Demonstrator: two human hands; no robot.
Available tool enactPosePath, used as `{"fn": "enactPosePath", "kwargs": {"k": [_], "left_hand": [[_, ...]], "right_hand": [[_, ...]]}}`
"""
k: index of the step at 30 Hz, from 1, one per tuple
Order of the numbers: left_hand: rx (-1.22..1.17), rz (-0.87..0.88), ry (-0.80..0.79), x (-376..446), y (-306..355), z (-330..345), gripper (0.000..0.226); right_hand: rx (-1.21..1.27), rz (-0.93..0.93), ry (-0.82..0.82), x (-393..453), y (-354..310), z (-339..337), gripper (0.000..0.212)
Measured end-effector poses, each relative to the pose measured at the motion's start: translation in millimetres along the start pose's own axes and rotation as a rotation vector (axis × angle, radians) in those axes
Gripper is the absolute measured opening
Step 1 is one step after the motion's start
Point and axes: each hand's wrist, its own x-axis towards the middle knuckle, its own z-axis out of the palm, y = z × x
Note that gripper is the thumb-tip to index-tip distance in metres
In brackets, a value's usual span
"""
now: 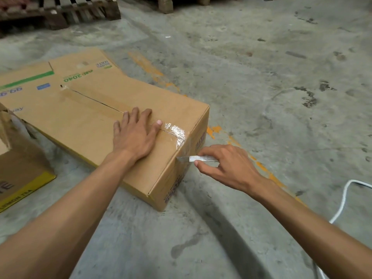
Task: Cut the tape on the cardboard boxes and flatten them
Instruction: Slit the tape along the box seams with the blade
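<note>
A closed cardboard box point(104, 125) lies on the concrete floor point(261, 77), its long top face toward the camera and one end panel facing right. The person's left hand point(134, 135) lies flat on the top with the fingers spread, the thumb resting on the centre seam. Clear tape point(177, 133) runs along that seam, wrinkled and shiny near the right end, and folds over the edge onto the end panel. The right hand point(227, 164) pinches a thin, pale utility blade point(197, 158) between thumb and fingertips; its tip touches the box's upper right edge, just below where the tape wraps over. Behind the box, touching it, a flattened carton point(36, 81) with green printing lies on the floor. At the left edge stands another box point(18, 174) with a yellow band, partly out of view. Wooden pallets point(66, 11) sit at the top, and a white cable point(342, 200) curves over the floor at the right.
</note>
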Motion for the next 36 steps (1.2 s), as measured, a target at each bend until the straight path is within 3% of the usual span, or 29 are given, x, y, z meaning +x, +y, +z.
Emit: {"fn": "enactPosePath", "kwargs": {"k": [16,27,36], "left_hand": [[0.004,-0.02,0.012,-3,1,5,0.066],[-0.065,-0.018,0.01,-7,7,-1,0.065],[0.044,0.013,0.017,-18,5,5,0.065]], "right_hand": [[-0.008,0.13,0.081,-1,-8,2,0.031],[-0.044,0.099,0.068,4,-18,5,0.034],[-0.014,0.19,0.109,10,-30,21,0.036]]}}
